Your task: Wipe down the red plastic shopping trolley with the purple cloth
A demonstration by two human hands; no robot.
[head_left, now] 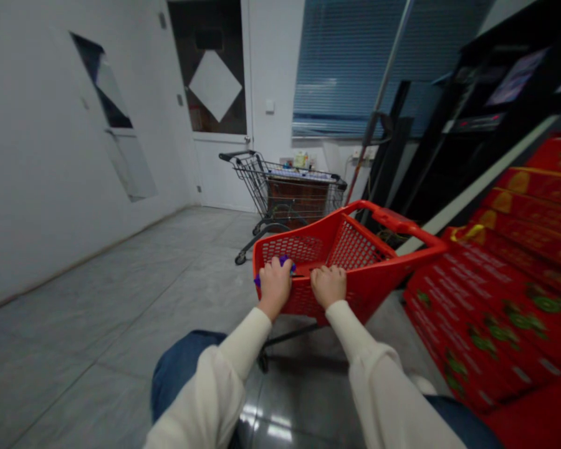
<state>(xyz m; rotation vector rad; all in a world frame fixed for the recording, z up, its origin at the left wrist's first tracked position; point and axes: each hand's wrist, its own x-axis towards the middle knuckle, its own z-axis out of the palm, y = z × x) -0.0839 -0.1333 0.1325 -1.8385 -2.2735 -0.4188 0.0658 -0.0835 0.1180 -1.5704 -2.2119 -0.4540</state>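
Observation:
A red plastic shopping cart (369, 290) with perforated basket walls stands in front of me, its handle turned away to the right. My left hand (275, 287) is closed at the near left part of the basket rim. Under and beside its fingers shows a small purple thing (287, 263), whose kind I cannot make out. Closed on the same rim, a little to the right, is my right hand (330, 285). Between the two hands a thin dark piece lies along the rim. The palms and the undersides of the fingers are hidden.
Behind the red cart stands a wire shopping cart (303, 193) holding a brown box and small items. Stacked red cartons (500, 312) line the right side. A white door (224, 171) and blue window blinds (341, 75) are at the back. Grey tiles (121, 293) cover the floor.

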